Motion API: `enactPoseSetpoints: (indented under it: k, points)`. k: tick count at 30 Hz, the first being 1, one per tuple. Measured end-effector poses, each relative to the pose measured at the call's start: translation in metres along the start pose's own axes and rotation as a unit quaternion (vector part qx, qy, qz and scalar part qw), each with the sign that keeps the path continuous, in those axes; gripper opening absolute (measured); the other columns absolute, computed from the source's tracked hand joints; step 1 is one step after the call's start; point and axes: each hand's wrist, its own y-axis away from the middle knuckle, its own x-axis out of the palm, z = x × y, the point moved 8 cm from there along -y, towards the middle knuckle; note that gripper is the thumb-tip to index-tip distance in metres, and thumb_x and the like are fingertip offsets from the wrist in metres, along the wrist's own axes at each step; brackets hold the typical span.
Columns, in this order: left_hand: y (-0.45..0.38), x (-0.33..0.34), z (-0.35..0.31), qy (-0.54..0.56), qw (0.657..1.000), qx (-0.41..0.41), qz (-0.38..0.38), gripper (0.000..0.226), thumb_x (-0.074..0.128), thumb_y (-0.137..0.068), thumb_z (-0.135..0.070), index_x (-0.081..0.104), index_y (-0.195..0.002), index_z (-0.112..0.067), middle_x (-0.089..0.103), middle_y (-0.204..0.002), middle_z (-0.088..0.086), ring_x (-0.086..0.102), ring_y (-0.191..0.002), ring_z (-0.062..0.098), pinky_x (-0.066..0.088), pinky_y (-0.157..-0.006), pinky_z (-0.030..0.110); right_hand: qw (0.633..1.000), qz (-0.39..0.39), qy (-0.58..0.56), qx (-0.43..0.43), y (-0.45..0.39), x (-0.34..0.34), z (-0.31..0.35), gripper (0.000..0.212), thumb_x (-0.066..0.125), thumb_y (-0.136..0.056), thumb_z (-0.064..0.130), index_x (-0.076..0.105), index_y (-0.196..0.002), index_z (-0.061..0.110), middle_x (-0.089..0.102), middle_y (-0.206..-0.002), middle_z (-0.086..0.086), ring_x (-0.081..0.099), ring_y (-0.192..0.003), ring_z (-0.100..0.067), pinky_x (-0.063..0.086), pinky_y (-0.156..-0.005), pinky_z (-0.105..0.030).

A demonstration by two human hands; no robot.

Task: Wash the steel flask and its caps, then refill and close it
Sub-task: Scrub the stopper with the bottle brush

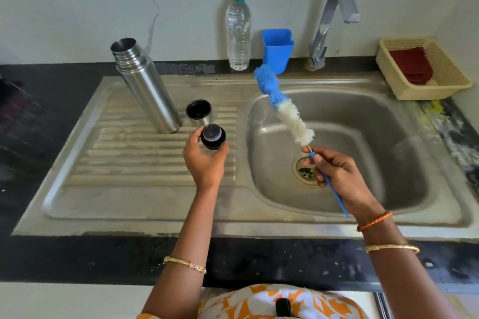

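The open steel flask (146,85) stands upright on the ribbed drainboard (124,163), its mouth uncovered. Just right of it the steel outer cap (199,112) sits with its black inside facing up. My left hand (204,158) grips the black inner stopper (213,136) above the drainboard, near the outer cap. My right hand (342,176) holds the thin blue handle of a bottle brush (282,107) over the sink basin (363,142); its blue-and-white bristles point up and to the left.
A clear water bottle (238,31) with a green lid, a blue plastic holder (277,50) and the tap (329,26) line the back edge. A cream basket (422,70) with a red cloth sits at the right. Bits of debris lie in the drain (307,171).
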Motion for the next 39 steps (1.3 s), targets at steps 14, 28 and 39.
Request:
enactPoseSetpoints:
  k: [14, 28, 39]
  points:
    - [-0.050, -0.024, 0.027, -0.199, 0.977, 0.004, 0.082, 0.051, 0.082, -0.072, -0.027, 0.061, -0.118, -0.022, 0.064, -0.113, -0.003, 0.045, -0.116, 0.025, 0.022, -0.090, 0.036, 0.964, -0.155, 0.210, -0.048, -0.013, 0.052, -0.012, 0.023, 0.048, -0.097, 0.003, 0.064, -0.113, 0.008, 0.068, -0.086, 0.006, 0.056, -0.066, 0.010, 0.043, -0.069, -0.014]
    - [-0.017, -0.025, -0.026, -0.200, 0.968, 0.153, 0.006, 0.061, 0.077, -0.070, -0.022, 0.053, -0.124, -0.008, 0.047, -0.124, 0.018, 0.049, -0.113, 0.034, 0.040, -0.090, 0.048, 0.765, -0.397, 0.489, -0.133, 0.014, 0.046, 0.055, 0.036, 0.049, -0.084, 0.002, 0.070, -0.109, 0.017, 0.065, -0.093, -0.009, 0.057, -0.088, -0.035, 0.022, -0.079, -0.036]
    - [-0.048, 0.130, -0.161, -0.181, 0.890, 0.355, 0.221, 0.078, 0.072, -0.083, -0.018, 0.033, -0.150, -0.016, 0.026, -0.155, 0.016, 0.025, -0.142, 0.035, 0.030, -0.112, 0.047, 0.629, -0.451, 0.597, -0.210, -0.019, 0.021, 0.194, 0.040, 0.047, -0.062, 0.000, 0.073, -0.089, 0.013, 0.065, -0.082, -0.015, 0.052, -0.101, -0.041, 0.007, -0.105, -0.043]
